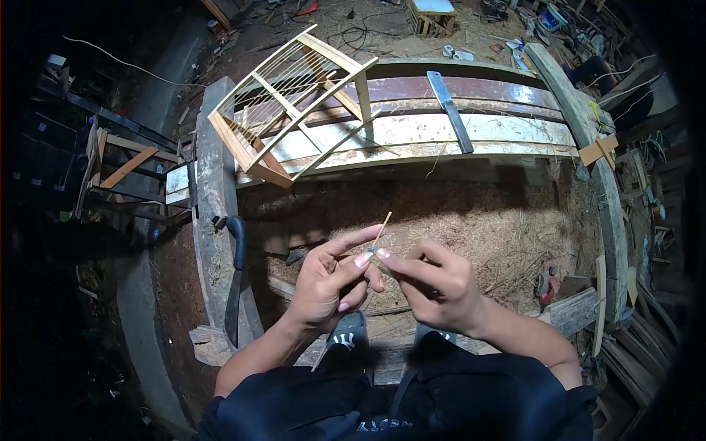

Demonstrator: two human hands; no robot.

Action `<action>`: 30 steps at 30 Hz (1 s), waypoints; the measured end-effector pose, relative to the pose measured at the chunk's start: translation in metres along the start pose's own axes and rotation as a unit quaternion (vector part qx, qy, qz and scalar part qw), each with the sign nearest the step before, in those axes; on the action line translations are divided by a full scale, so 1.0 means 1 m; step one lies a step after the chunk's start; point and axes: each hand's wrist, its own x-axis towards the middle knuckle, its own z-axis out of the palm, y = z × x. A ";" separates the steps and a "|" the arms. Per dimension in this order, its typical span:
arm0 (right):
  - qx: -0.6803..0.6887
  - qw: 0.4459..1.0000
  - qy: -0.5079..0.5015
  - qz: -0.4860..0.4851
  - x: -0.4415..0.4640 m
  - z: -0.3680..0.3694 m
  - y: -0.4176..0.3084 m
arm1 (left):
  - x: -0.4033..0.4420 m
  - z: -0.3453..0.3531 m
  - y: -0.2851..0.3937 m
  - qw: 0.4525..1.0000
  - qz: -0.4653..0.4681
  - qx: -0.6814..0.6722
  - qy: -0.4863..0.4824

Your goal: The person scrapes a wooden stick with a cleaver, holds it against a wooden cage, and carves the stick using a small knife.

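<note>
My left hand (323, 287) and my right hand (441, 285) meet in front of me, above the ground. Both are closed, thumbs against forefingers, around a thin bamboo stick (383, 226). Its upper end sticks up past the left fingertips; the lower part is hidden by my fingers. A small greyish piece (372, 249) shows at the pinch, too small to name. Beyond my hands, a wooden cage frame (295, 113) with thin bars rests tilted on the bench.
A wide flat blade with a dark handle (450, 112) lies across the bench planks (507, 132). On the left beam (213, 191) lies a curved, dark-handled knife (237, 242). A red-handled tool (547, 287) rests at right. Shavings (485, 235) cover the ground.
</note>
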 end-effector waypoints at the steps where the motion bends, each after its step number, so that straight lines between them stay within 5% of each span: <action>1: -0.003 1.000 0.012 0.010 0.002 -0.001 0.000 | 0.000 0.001 0.000 1.000 -0.001 0.001 0.000; 30: -0.003 0.999 0.030 0.042 0.004 0.005 0.003 | 0.009 -0.002 0.001 1.000 0.010 0.009 -0.018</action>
